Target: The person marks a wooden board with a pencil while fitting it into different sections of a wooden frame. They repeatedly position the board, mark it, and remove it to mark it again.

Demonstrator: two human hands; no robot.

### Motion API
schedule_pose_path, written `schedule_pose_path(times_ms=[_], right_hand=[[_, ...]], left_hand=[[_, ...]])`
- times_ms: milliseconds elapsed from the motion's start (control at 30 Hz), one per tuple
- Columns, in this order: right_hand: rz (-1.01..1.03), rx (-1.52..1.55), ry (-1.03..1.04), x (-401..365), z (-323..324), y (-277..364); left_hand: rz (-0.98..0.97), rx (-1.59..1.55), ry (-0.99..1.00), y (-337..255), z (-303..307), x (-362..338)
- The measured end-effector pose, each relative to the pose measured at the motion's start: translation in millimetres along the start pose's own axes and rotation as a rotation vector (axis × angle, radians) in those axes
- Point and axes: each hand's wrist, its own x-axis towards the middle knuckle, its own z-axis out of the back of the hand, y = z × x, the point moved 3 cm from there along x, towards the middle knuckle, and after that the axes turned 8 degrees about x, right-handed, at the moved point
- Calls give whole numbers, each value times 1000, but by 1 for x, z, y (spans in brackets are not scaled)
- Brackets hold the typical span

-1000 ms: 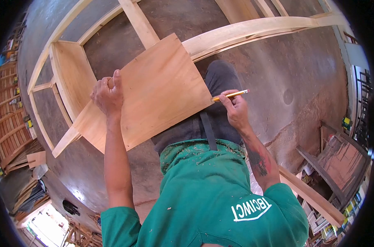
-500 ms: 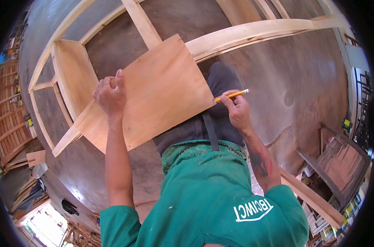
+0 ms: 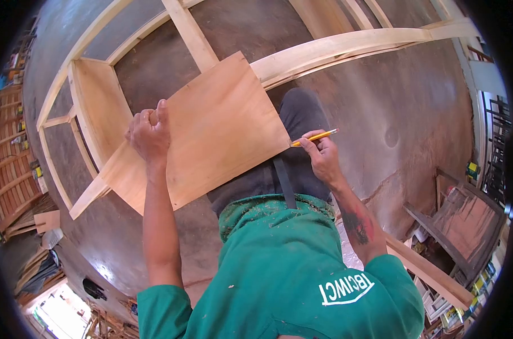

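Note:
A flat plywood panel lies tilted across my lap and the wooden frame. My left hand is closed at the panel's upper left edge, fingers curled and thumb pointing up; part of its grip is hidden. Between the thumb and fingers of my right hand is a yellow pencil. Its eraser end points right, and the other end is at the panel's right corner. Under the panel and beyond it stands the pale wooden frame, made of curved rails and crosspieces.
A dark bare floor spreads around the frame. At the right is a worn wooden piece of furniture, with a long timber near my right elbow. Slatted wood lines the far left. A dark glove-like item lies lower left.
The right hand and pencil have shifted slightly down and left in view, the pencil staying at the panel's corner. The panel and left hand have barely moved.

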Motion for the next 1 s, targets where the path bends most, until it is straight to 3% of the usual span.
schedule_pose_path(times_ms=[167, 267, 433, 567, 933, 1000], right_hand=[[-6, -130, 8, 8, -4, 11], [70, -86, 11, 0, 7, -12], [0, -64, -15, -10, 3, 0], [41, -83, -3, 4, 2, -1], [59, -39, -5, 9, -3, 0], [49, -194, 11, 6, -1, 5]], left_hand=[[15, -32, 17, -7, 2, -2], [-14, -2, -48, -1, 1, -1], [35, -40, 67, -6, 4, -2], [-14, 11, -24, -3, 1, -1], [-9, 2, 13, -2, 2, -1], [-4, -1, 14, -2, 2, -1]])
